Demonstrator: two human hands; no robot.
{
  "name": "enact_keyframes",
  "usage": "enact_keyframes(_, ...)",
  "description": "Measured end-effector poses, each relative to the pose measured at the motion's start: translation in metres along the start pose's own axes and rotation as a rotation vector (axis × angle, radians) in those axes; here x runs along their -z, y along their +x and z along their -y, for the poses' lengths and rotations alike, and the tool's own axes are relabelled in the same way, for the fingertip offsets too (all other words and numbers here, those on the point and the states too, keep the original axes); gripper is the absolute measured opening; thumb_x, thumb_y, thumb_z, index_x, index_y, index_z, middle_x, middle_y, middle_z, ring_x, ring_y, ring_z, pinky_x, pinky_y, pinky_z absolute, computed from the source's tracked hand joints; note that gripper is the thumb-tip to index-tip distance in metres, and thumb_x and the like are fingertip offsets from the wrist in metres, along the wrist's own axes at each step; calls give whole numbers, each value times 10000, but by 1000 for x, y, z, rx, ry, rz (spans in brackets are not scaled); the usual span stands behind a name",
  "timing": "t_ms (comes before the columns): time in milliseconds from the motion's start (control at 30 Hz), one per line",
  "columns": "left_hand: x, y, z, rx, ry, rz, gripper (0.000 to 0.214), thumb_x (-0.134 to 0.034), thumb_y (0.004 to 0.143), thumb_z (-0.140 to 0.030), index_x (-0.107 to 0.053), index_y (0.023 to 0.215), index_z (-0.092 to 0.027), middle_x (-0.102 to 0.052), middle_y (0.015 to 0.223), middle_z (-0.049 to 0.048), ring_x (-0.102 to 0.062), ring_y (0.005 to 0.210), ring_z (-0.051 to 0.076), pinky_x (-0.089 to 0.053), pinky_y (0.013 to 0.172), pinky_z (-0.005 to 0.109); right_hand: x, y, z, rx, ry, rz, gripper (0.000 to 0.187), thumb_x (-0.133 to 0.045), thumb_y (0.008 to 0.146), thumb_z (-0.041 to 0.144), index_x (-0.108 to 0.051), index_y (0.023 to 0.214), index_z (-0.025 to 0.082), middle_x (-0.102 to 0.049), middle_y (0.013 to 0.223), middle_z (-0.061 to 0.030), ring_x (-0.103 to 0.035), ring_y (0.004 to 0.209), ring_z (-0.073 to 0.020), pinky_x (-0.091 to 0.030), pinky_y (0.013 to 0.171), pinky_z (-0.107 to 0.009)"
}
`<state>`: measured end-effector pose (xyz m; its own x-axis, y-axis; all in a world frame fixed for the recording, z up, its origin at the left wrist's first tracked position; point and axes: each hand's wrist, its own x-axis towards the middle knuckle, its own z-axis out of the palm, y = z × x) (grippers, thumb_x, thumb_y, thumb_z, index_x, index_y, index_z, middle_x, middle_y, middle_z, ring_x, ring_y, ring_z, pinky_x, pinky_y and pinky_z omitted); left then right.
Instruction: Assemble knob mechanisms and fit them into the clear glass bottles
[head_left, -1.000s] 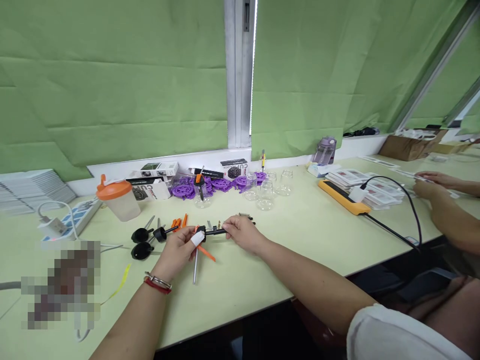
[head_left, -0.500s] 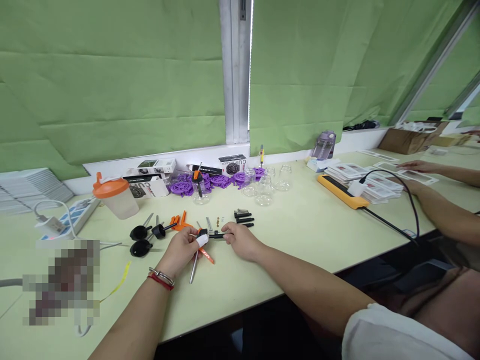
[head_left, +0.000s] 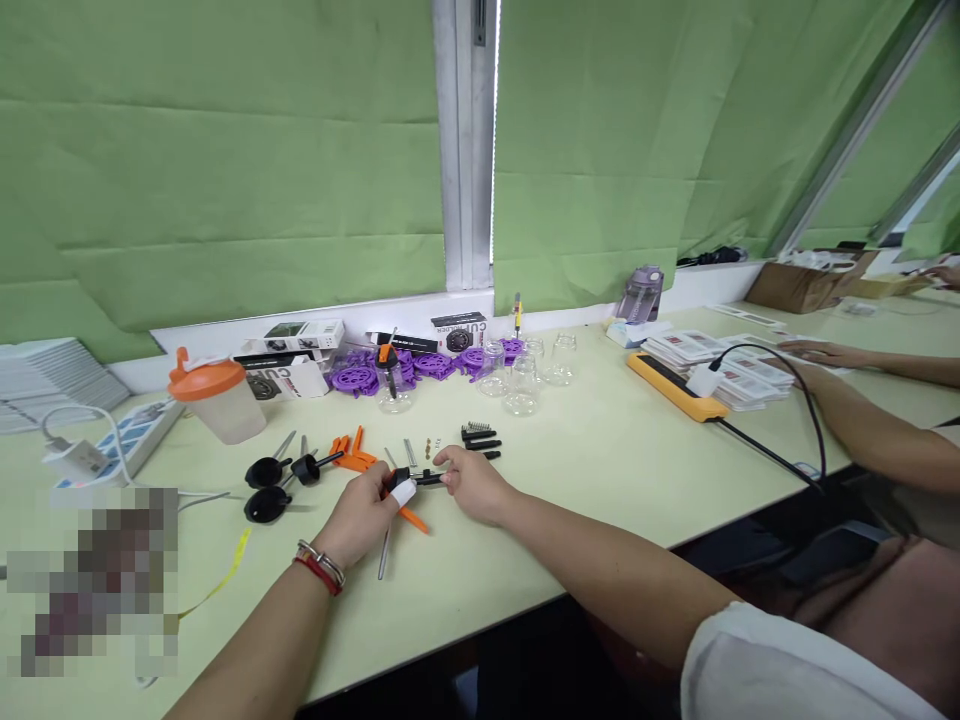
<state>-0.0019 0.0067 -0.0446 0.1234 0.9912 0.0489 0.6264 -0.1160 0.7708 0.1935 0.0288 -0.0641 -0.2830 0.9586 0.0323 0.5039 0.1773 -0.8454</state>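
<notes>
My left hand (head_left: 367, 515), its thumb wrapped in white, is closed around a black part with an orange handle (head_left: 414, 520) and a thin metal rod (head_left: 385, 556) pointing toward me. A slim black stick-like piece (head_left: 427, 478) extends from that part to the right. My right hand (head_left: 476, 487) grips the far end of this piece between thumb and curled fingers, with its index finger slightly lifted. Just beyond lie loose orange pieces (head_left: 351, 451), metal pins (head_left: 409, 452), small brass-coloured bits (head_left: 428, 447) and several black sticks (head_left: 482, 444) beside a row of screws (head_left: 476, 430).
Black round scoop-like parts (head_left: 267, 504) lie left, near an orange-lidded shaker (head_left: 212, 380) and a power strip (head_left: 154, 432). Behind are purple parts (head_left: 354, 380), boxes (head_left: 289, 380) and glass cups (head_left: 522, 390). Right: an orange power strip (head_left: 671, 385), card stacks (head_left: 739, 378) and a co-worker's hands (head_left: 823, 352).
The view has shifted slightly. My right index finger has lifted off the black piece, while both hands stay at the same assembly. The co-worker's hand has moved over the cards.
</notes>
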Motion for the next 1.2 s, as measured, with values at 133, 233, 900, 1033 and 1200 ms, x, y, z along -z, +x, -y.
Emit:
enact_keyframes(133, -7, 2, 1, -3, -36, -17, 281, -607, 705, -454, -489, 716, -199, -440, 610, -44, -387, 563, 133, -291, 514, 236, 3, 0, 4, 6, -33, 12, 253, -482, 825, 132, -577, 1037, 233, -540, 686, 11, -502, 616, -129, -363, 591, -243)
enact_keyframes(233, -10, 3, 1, 13, -48, -44, 290, -623, 686, -454, -482, 694, -200, -427, 591, -51, -371, 548, 127, -280, 503, 232, 3, 2, 4, 16, -53, 9, 263, -472, 826, 120, -583, 1037, 232, -549, 704, 5, -511, 634, -131, -359, 597, -241)
enact_keyframes(900, -10, 4, -7, 35, 139, -36, 267, -552, 729, -441, -412, 691, -217, -438, 608, -39, -392, 565, 140, -315, 523, 250, 4, 6, 3, 53, -77, 26, 234, -469, 820, 118, -544, 1003, 243, -530, 665, 34, -480, 610, -118, -312, 568, -221)
enact_keyframes(1033, -10, 5, -5, 27, 142, -39, 283, -547, 733, -461, -414, 696, -215, -440, 612, -37, -391, 567, 139, -318, 518, 249, 5, 5, 5, 67, -102, 14, 178, -483, 811, 115, -554, 928, 229, -528, 665, 31, -471, 611, -116, -313, 581, -224)
enact_keyframes(1200, -10, 5, -6, 16, 156, -43, 324, -534, 730, -514, -430, 690, -210, -450, 607, -31, -408, 566, 143, -325, 515, 251, 5, 5, 4, 60, -100, 12, 191, -480, 812, 111, -550, 943, 230, -523, 654, 33, -469, 602, -115, -308, 572, -222)
